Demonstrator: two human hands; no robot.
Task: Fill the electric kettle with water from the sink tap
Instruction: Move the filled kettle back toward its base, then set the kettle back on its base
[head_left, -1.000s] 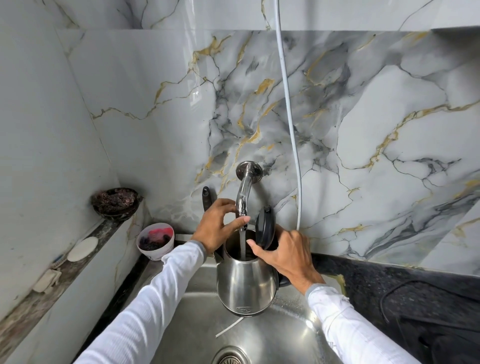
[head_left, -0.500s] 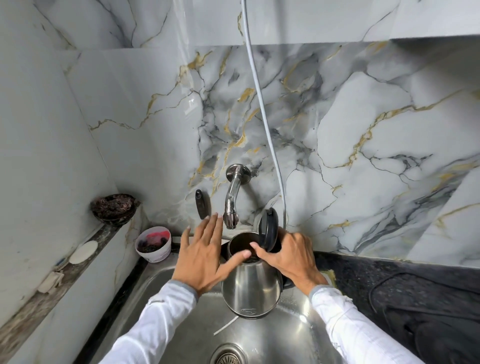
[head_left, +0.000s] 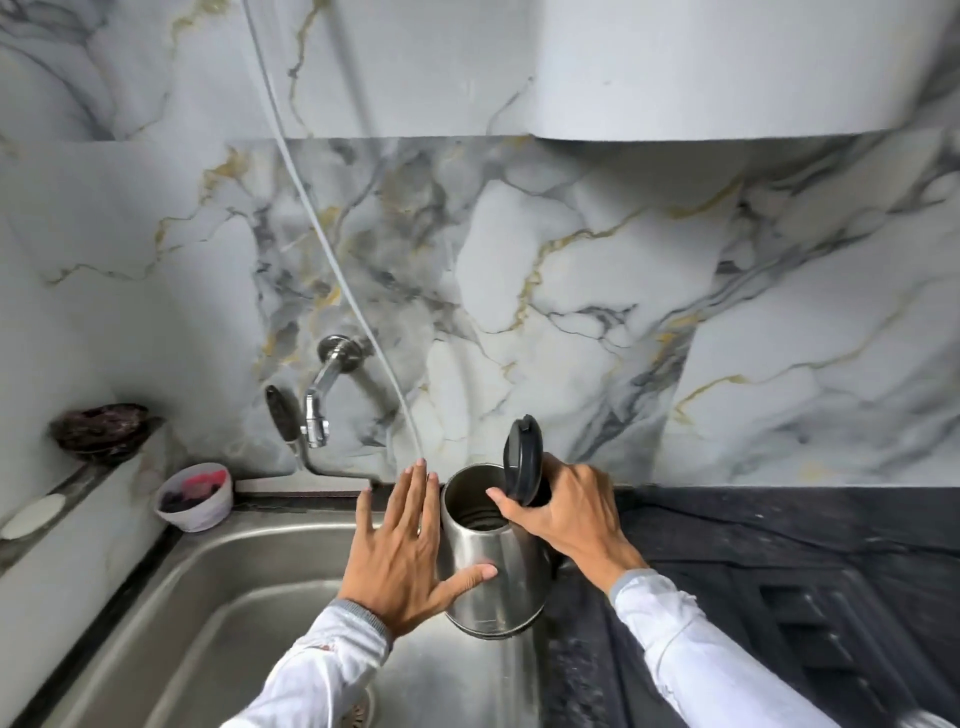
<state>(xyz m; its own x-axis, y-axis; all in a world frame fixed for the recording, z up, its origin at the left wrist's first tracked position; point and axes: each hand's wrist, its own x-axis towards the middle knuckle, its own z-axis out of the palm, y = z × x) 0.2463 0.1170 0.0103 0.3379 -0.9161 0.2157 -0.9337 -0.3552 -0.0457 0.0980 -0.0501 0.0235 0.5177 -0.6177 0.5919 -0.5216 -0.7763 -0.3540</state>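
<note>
A steel electric kettle (head_left: 493, 582) with its black lid (head_left: 522, 460) flipped up is held over the right edge of the steel sink (head_left: 208, 587). My right hand (head_left: 566, 512) grips its handle from the right, thumb at the rim. My left hand (head_left: 405, 551) is spread flat, fingers apart, with its thumb touching the kettle's left side. The wall tap (head_left: 318, 410) is up and to the left of the kettle, with no water running from it. The kettle's handle is hidden under my right hand.
A white bowl (head_left: 195, 499) with dark scraps stands at the sink's back left corner. On the left ledge sit a dark bowl (head_left: 101, 428) and a white soap (head_left: 34, 514). A white hose (head_left: 332, 249) hangs down the marble wall. Black counter (head_left: 779, 561) lies to the right.
Water was running into the kettle under the tap; my left hand left the tap and the flow stopped. The kettle has moved right, away from the spout, toward the counter.
</note>
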